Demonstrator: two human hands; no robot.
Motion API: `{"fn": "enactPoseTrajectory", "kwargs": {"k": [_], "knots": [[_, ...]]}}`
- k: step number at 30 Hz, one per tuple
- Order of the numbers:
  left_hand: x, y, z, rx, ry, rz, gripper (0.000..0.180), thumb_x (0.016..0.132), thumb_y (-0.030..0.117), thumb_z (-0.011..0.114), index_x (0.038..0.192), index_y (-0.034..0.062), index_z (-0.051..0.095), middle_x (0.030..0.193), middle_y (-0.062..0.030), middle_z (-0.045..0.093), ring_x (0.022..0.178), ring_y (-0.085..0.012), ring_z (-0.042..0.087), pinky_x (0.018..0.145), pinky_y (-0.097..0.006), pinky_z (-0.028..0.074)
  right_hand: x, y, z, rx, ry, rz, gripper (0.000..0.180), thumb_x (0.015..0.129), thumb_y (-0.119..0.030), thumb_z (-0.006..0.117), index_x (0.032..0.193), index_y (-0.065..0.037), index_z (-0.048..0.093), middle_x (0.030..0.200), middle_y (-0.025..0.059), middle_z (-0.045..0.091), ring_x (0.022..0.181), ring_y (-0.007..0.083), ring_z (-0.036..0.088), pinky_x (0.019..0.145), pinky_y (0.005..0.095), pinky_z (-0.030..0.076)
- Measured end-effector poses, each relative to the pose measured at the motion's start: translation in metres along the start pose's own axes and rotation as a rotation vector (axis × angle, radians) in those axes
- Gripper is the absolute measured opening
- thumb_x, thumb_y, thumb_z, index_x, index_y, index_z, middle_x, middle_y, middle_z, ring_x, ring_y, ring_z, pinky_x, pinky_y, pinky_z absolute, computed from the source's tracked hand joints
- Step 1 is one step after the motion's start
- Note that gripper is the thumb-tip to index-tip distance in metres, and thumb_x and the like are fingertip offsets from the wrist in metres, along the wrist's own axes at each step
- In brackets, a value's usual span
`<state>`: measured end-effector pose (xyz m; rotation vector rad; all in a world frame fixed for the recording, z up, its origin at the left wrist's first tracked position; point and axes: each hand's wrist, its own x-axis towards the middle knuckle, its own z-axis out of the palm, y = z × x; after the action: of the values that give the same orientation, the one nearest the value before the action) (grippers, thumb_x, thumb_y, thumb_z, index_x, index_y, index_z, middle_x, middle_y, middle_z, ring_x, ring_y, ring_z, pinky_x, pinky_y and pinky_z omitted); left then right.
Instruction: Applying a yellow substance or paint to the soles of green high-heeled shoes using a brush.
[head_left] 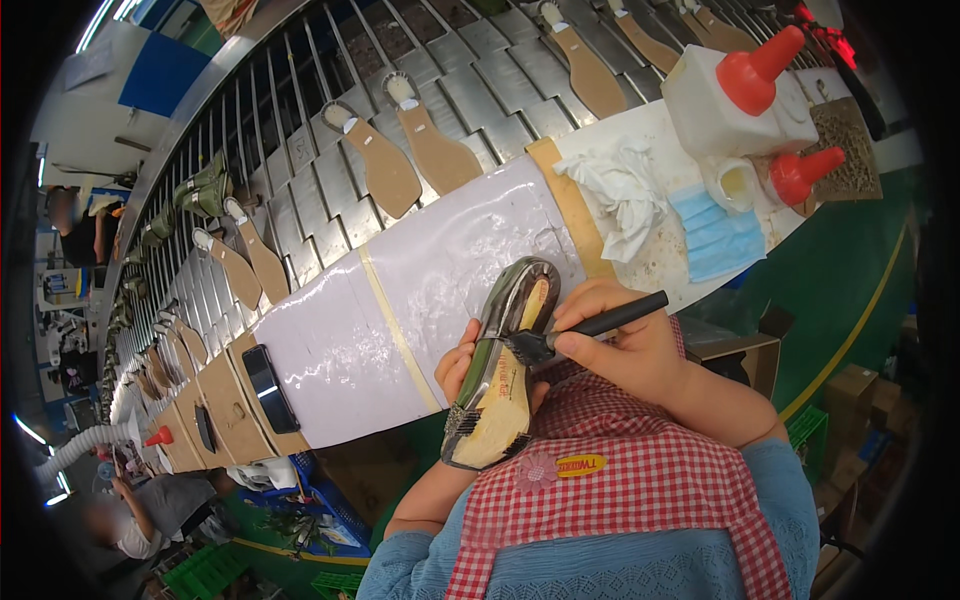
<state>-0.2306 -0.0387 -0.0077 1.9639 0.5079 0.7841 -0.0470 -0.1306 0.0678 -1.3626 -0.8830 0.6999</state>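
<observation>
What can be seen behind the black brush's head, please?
The upturned shoe: its pale underside and green upper show around the brush's head, but the patch directly behind is covered.

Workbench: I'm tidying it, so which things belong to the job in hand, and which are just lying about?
Job: shoe, brush touching it; probably the cup and red-topped bottles.
Apparently lying about: phone, face mask, crumpled white cloth or paper.

Green shoe [489,374], black brush [615,317], red-and-white checked apron [640,460], blue mask [715,235]

Pale-covered bench [320,370], dark phone [270,389], crumpled white wad [622,192], blue mask [715,235], red-capped bottle [698,112]
</observation>
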Motion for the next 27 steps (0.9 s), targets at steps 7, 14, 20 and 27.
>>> {"fn": "enactPoseTrajectory", "kwargs": {"k": [7, 14, 20, 27], "knots": [[0.008, 0.003, -0.003, -0.019, 0.028, 0.062, 0.092, 0.068, 0.019, 0.083, 0.135, 0.009, 0.021, 0.13, -0.0135, 0.029, 0.133, -0.0343, 0.032, 0.107, -0.04, 0.032, 0.009, -0.004, -0.008, 0.35, 0.039, 0.272, 0.01, 0.083, -0.007, 0.066, 0.092, -0.002, 0.063, 0.089, 0.0041, 0.063, 0.083, 0.0115, 0.057, 0.075, 0.0246, 0.045], [0.035, 0.005, -0.04, 0.184, -0.13, 0.032, 0.072, 0.078, 0.027, 0.073, 0.134, 0.0018, 0.035, 0.132, -0.0154, 0.045, 0.124, -0.0285, 0.042, 0.104, -0.038, 0.033, 0.017, -0.013, -0.034, 0.508, 0.26, 0.201, 0.017, 0.087, -0.015, 0.061, 0.097, -0.002, 0.058, 0.097, 0.013, 0.063, 0.095, 0.0211, 0.058, 0.09, 0.0346, 0.042], [0.085, -0.021, -0.066, -1.298, 0.275, -0.579, 0.051, 0.087, 0.031, 0.06, 0.129, 0.0061, 0.043, 0.125, -0.0078, 0.053, 0.116, -0.025, 0.052, 0.101, -0.042, 0.041, 0.014, -0.029, -0.039, 0.597, 0.314, 0.133, 0.015, 0.085, -0.008, 0.058, 0.098, -0.001, 0.056, 0.099, 0.0131, 0.062, 0.091, 0.0159, 0.055, 0.084, 0.0282, 0.041], [0.225, -0.02, -0.132, -1.38, 0.222, -0.269, 0.04, 0.087, 0.016, 0.058, 0.125, 0.008, 0.049, 0.123, -0.0086, 0.056, 0.117, -0.0269, 0.051, 0.102, -0.048, 0.04, 0.022, -0.033, -0.054, 0.605, 0.346, 0.095, 0.016, 0.084, -0.009, 0.062, 0.095, 0.0, 0.056, 0.096, 0.0166, 0.061, 0.092, 0.023, 0.058, 0.088, 0.0339, 0.043]]}}
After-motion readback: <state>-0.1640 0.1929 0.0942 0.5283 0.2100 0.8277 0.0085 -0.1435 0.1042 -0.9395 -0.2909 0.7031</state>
